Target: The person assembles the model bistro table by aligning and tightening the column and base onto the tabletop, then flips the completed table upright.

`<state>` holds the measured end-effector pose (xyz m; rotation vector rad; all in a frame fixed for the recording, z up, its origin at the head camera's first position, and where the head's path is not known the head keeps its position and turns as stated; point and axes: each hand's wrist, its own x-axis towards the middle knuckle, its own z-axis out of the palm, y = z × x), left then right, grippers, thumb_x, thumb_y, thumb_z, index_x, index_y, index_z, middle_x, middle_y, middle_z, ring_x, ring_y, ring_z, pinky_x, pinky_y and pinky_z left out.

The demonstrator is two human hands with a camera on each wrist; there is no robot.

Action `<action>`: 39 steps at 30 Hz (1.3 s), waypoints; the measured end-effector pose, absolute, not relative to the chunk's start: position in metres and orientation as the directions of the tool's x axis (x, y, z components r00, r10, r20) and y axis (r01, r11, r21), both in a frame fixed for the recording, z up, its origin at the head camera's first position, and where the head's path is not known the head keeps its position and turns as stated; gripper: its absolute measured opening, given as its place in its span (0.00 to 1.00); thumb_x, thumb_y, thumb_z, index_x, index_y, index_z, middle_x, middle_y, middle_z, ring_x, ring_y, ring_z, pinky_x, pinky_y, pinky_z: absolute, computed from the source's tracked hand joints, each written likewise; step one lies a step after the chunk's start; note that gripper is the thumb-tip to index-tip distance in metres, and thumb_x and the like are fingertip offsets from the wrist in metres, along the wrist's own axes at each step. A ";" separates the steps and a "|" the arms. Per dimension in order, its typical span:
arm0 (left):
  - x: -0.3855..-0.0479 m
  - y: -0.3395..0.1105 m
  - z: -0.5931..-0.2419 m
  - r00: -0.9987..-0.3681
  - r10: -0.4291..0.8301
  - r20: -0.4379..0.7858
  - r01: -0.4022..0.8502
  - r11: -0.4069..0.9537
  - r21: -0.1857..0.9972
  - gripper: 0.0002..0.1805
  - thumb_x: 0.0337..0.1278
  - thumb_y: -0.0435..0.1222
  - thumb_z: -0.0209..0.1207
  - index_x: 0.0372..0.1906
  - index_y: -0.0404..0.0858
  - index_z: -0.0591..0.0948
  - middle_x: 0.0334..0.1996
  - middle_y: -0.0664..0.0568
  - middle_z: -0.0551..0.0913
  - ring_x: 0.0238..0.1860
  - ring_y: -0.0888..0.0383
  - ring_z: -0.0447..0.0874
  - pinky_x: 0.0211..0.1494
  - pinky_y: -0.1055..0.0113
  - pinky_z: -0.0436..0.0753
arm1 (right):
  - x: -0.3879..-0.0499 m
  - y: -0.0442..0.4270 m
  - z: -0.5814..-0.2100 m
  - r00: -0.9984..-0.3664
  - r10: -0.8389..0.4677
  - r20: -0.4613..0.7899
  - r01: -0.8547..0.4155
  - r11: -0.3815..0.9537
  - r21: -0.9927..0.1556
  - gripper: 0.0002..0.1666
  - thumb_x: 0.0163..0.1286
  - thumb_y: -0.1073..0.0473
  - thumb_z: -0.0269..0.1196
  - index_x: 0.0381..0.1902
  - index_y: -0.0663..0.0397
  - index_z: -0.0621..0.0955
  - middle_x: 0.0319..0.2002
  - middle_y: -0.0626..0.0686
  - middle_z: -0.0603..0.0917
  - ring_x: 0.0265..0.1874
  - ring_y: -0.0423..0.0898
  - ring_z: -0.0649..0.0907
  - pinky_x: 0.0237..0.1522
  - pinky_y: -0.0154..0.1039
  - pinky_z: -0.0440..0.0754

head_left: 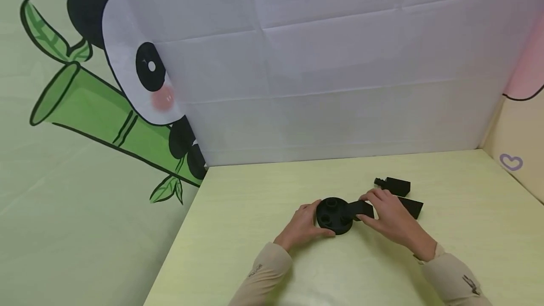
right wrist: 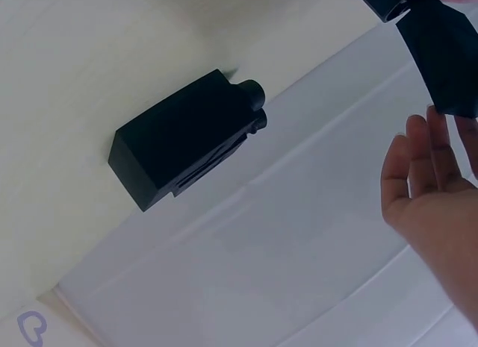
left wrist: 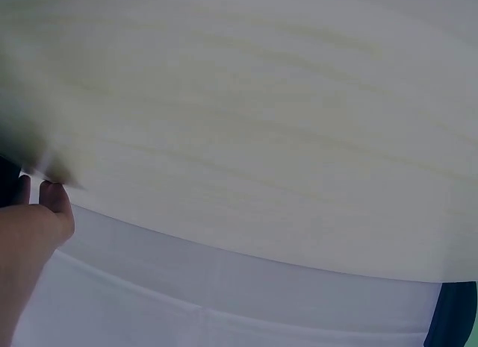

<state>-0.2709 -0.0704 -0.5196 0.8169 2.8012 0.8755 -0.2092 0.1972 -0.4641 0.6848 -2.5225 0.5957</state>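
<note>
In the head view a round black disc with several round sockets on its face is held at its left rim by my left hand, thumb along the near edge. My right hand pinches a black block whose inner end meets the disc's right side; whether it sits in a socket cannot be seen. From the right wrist, the held block is above the fingertips of my right hand. At the left wrist view's edge, my left hand touches a dark sliver of the disc.
Beyond my right hand lie two more black blocks, a far one with a knobbed end and a nearer one partly covered by the hand. The pale yellow table meets a white cloth wall at the back.
</note>
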 end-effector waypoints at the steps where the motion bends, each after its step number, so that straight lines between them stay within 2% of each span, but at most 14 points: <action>1: -0.271 -0.070 -0.519 -0.852 0.520 0.067 0.465 0.691 0.553 0.55 0.51 0.58 0.76 0.78 0.36 0.65 0.71 0.46 0.74 0.71 0.46 0.68 0.71 0.52 0.71 | -0.211 0.196 -0.463 -0.775 -0.360 0.519 -0.556 0.779 -0.290 0.20 0.60 0.57 0.78 0.46 0.57 0.83 0.45 0.53 0.81 0.44 0.56 0.80 0.45 0.58 0.79; 6: -0.273 -0.071 -0.520 -0.853 0.518 0.064 0.461 0.690 0.559 0.55 0.51 0.58 0.76 0.78 0.37 0.66 0.70 0.47 0.74 0.71 0.46 0.68 0.70 0.51 0.72 | -0.218 0.188 -0.456 -0.781 -0.385 0.491 -0.568 0.765 -0.304 0.19 0.62 0.57 0.77 0.47 0.57 0.84 0.45 0.53 0.80 0.44 0.56 0.80 0.43 0.56 0.80; 10: -0.272 -0.071 -0.521 -0.855 0.515 0.064 0.458 0.689 0.562 0.53 0.50 0.58 0.76 0.77 0.40 0.67 0.69 0.49 0.75 0.70 0.46 0.69 0.69 0.51 0.73 | -0.224 0.179 -0.454 -0.779 -0.400 0.483 -0.574 0.764 -0.294 0.19 0.62 0.56 0.77 0.47 0.58 0.84 0.44 0.54 0.81 0.43 0.57 0.81 0.51 0.61 0.79; 13: -0.272 -0.072 -0.521 -0.857 0.512 0.063 0.453 0.690 0.564 0.53 0.50 0.58 0.76 0.78 0.40 0.67 0.69 0.48 0.76 0.70 0.46 0.69 0.69 0.51 0.73 | -0.228 0.171 -0.457 -0.788 -0.387 0.478 -0.555 0.784 -0.280 0.19 0.63 0.54 0.77 0.46 0.58 0.84 0.43 0.54 0.80 0.44 0.58 0.80 0.54 0.64 0.77; 18: -0.271 -0.072 -0.520 -0.867 0.496 0.055 0.437 0.702 0.562 0.55 0.50 0.58 0.76 0.78 0.37 0.66 0.70 0.46 0.75 0.71 0.45 0.69 0.69 0.49 0.73 | -0.231 0.160 -0.459 -0.821 -0.349 0.452 -0.500 0.823 -0.272 0.20 0.66 0.49 0.74 0.45 0.56 0.82 0.42 0.54 0.79 0.44 0.59 0.78 0.46 0.62 0.76; 22: -0.270 -0.071 -0.520 -0.865 0.499 0.057 0.441 0.700 0.561 0.55 0.51 0.58 0.76 0.78 0.37 0.66 0.70 0.46 0.75 0.71 0.45 0.68 0.69 0.50 0.73 | -0.230 0.157 -0.459 -0.848 -0.324 0.419 -0.464 0.836 -0.293 0.22 0.67 0.46 0.73 0.48 0.57 0.82 0.44 0.55 0.79 0.46 0.60 0.78 0.46 0.61 0.74; 27: -0.270 -0.069 -0.518 -0.861 0.504 0.062 0.449 0.698 0.558 0.54 0.50 0.58 0.76 0.78 0.38 0.67 0.70 0.47 0.75 0.71 0.46 0.69 0.70 0.50 0.73 | -0.226 0.164 -0.456 -0.854 -0.369 0.367 -0.493 0.800 -0.343 0.27 0.68 0.53 0.69 0.60 0.59 0.81 0.49 0.56 0.79 0.49 0.60 0.76 0.48 0.64 0.73; 30: -0.270 -0.069 -0.518 -0.862 0.504 0.061 0.450 0.702 0.551 0.53 0.50 0.58 0.76 0.78 0.39 0.67 0.69 0.48 0.76 0.71 0.46 0.69 0.69 0.51 0.73 | -0.226 0.171 -0.454 -0.843 -0.409 0.349 -0.525 0.767 -0.370 0.26 0.66 0.59 0.67 0.62 0.58 0.81 0.49 0.55 0.79 0.48 0.57 0.77 0.46 0.62 0.74; 33: -0.270 -0.068 -0.517 -0.861 0.505 0.064 0.453 0.701 0.551 0.53 0.50 0.58 0.76 0.77 0.39 0.68 0.69 0.48 0.76 0.70 0.46 0.69 0.69 0.51 0.73 | -0.228 0.176 -0.452 -0.833 -0.441 0.335 -0.547 0.750 -0.372 0.24 0.67 0.60 0.66 0.61 0.58 0.82 0.49 0.55 0.81 0.47 0.57 0.79 0.46 0.62 0.77; 36: -0.270 -0.068 -0.516 -0.861 0.505 0.063 0.452 0.702 0.550 0.53 0.50 0.57 0.76 0.77 0.39 0.68 0.69 0.48 0.76 0.70 0.46 0.69 0.69 0.51 0.73 | -0.230 0.177 -0.452 -0.831 -0.450 0.329 -0.551 0.747 -0.371 0.22 0.71 0.57 0.68 0.60 0.60 0.82 0.50 0.56 0.82 0.48 0.58 0.81 0.48 0.63 0.79; 39: -0.269 -0.069 -0.516 -0.863 0.502 0.062 0.449 0.704 0.551 0.54 0.50 0.57 0.76 0.77 0.37 0.67 0.69 0.46 0.76 0.71 0.46 0.69 0.69 0.51 0.73 | -0.231 0.173 -0.453 -0.845 -0.410 0.342 -0.521 0.773 -0.362 0.26 0.70 0.48 0.70 0.57 0.61 0.83 0.48 0.57 0.85 0.46 0.58 0.83 0.50 0.64 0.79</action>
